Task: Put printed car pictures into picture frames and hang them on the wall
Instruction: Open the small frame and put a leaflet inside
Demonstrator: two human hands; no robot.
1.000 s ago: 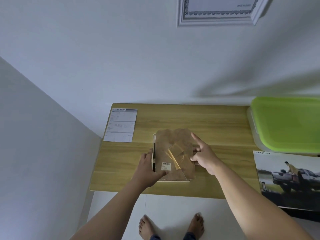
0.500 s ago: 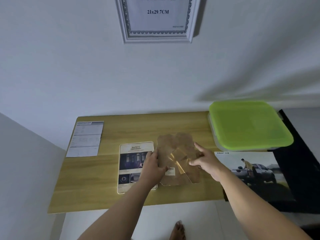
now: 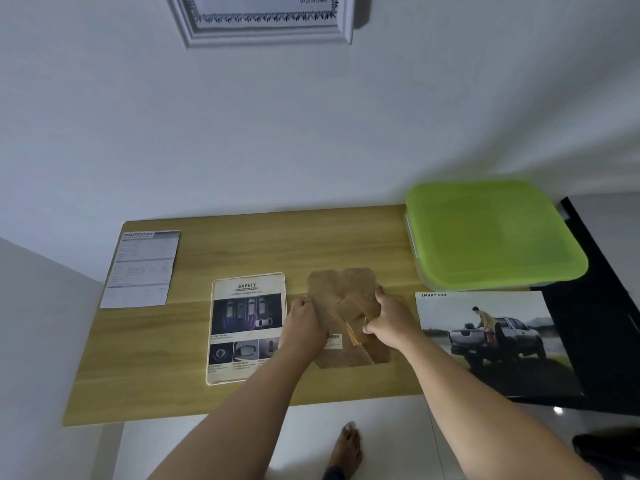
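Left hand [image 3: 303, 327] and right hand [image 3: 391, 323] grip what seems a backing board [image 3: 343, 285] — safety print [image 3: 242, 313] lies just left, nearest the left hand.

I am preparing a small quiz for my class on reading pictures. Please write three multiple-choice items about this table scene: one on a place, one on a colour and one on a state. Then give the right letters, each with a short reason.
1. Where on the wooden table does the SPECIFICATION sheet lie?
A. at its left end
B. under the container
C. at its right end

2. What colour is the lid of the plastic container?
A. red
B. lime green
C. black

3. What are the left hand and the right hand doing?
A. both lie flat on the table
B. both grip the brown backing board
C. both hang at the person's sides

Answers:
1 A: the sheet lies left of the SAFETY print, near the table's left edge.
2 B: the lid is plainly lime green.
3 B: the fingers of both hands curl on the board.
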